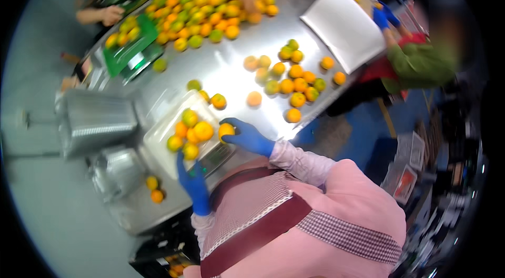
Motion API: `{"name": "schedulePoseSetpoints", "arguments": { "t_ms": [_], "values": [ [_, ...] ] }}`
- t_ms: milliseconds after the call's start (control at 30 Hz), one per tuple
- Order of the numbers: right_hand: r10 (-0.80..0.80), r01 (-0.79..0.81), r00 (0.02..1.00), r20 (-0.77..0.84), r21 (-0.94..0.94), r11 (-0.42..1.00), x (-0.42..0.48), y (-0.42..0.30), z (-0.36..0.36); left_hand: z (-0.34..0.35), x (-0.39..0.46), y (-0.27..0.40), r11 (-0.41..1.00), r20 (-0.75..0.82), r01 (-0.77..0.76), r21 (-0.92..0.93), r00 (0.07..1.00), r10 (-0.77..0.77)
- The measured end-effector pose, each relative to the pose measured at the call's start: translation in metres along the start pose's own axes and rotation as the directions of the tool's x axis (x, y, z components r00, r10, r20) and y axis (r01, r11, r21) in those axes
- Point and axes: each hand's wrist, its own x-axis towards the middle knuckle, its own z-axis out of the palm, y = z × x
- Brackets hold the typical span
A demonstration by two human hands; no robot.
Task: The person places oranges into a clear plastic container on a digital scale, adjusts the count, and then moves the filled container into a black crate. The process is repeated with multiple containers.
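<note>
My right hand [250, 138], in a blue glove, grips an orange citrus fruit [226, 132] just beyond the right rim of a white plastic tray [158, 136]. Several green-and-orange citrus fruits [203, 131] lie in this tray. My left hand [194, 185], gloved in blue too, is at the tray's near side with its fingers apart. Its fingertips reach close to the nearest fruit [191, 151]; whether they touch it I cannot tell. The tray seems to rest on a weighing scale [217, 157], partly hidden under it.
Loose fruits [298, 84] dot the steel table [232, 57], with a large pile [205, 5] at the far side. Stacked clear bags or packs [98, 120] stand left. A green tray [130, 47] sits on another scale. Co-workers' hands [380, 17] work across and at right, beside a white-lined box [343, 25].
</note>
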Motion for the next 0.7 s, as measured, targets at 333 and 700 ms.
{"name": "schedulePoseSetpoints", "arguments": {
  "t_ms": [333,700],
  "values": [
    [-0.302,0.117,0.838,-0.455,-0.392,0.913,0.018,0.127,-0.068,-0.049,0.084,-0.126,0.989,-0.046,0.145,0.013,0.989,-0.144],
    [-0.379,-0.182,0.431,-0.819,-0.489,0.853,-0.008,0.135,-0.194,-0.069,0.104,-0.146,0.957,0.03,0.28,0.076,0.959,-0.283]
  ]
}}
